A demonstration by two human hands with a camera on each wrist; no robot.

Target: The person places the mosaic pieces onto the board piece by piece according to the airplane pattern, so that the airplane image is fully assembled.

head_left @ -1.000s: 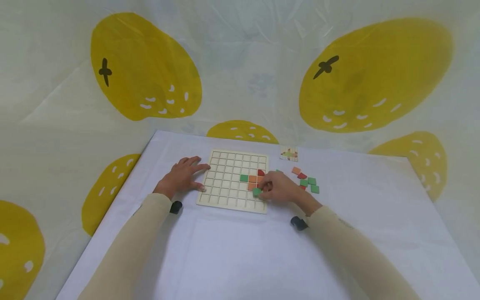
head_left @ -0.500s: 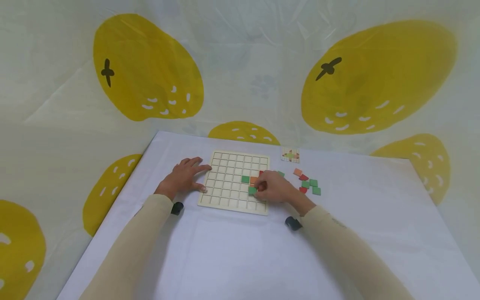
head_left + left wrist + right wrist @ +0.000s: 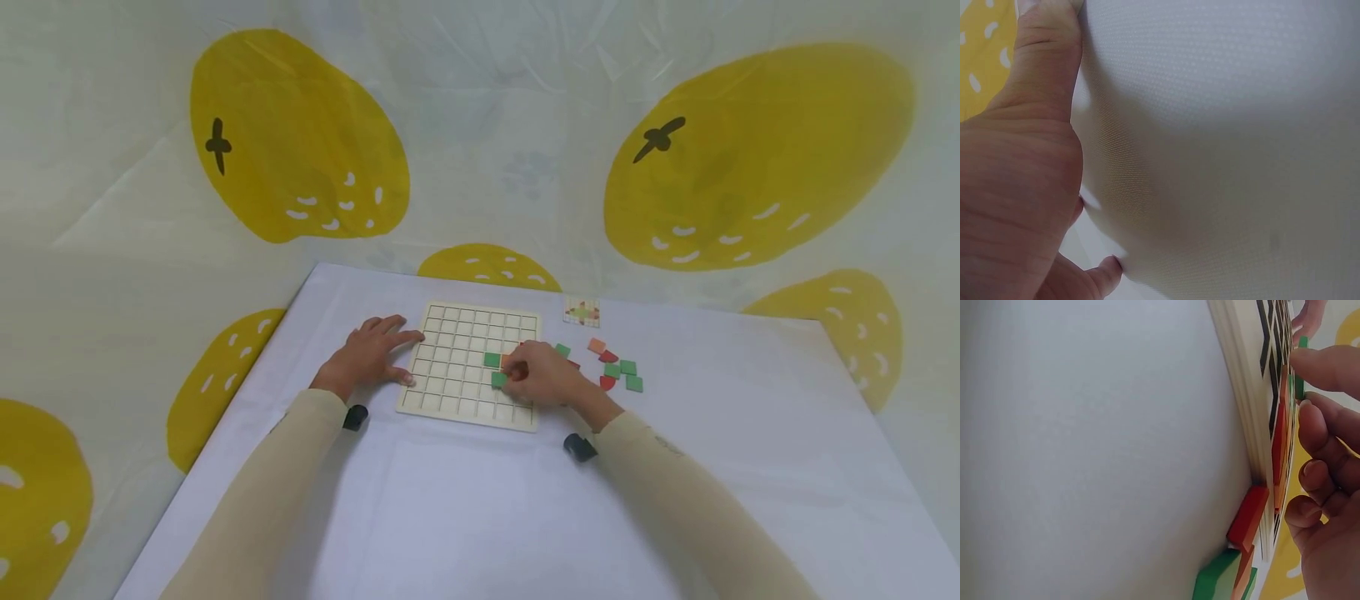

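A pale wooden grid board (image 3: 442,375) lies on the white table. My left hand (image 3: 367,354) is beside its left edge, fingers spread, with index fingertip and thumb at the edge. In the left wrist view the left thumb (image 3: 1047,62) is extended. Over the lower right of the board, my right hand (image 3: 547,375) pinches a green square tile (image 3: 498,380) between thumb and fingers. In the right wrist view the pinched green tile (image 3: 1301,369) stands close over the grid. Another green tile (image 3: 491,359) sits on the board, beside orange tiles partly hidden by the right hand.
Right of the board lie several loose tiles: an orange tile (image 3: 596,345), a red rounded tile (image 3: 607,382) and green squares (image 3: 634,384). A small pattern card (image 3: 581,312) is at the table's back edge. A cloth with yellow fruit shapes (image 3: 300,142) hangs behind.
My right hand has moved slightly left over the board with the green tile, covering more of the orange tiles. The left hand stays at the board's left edge.
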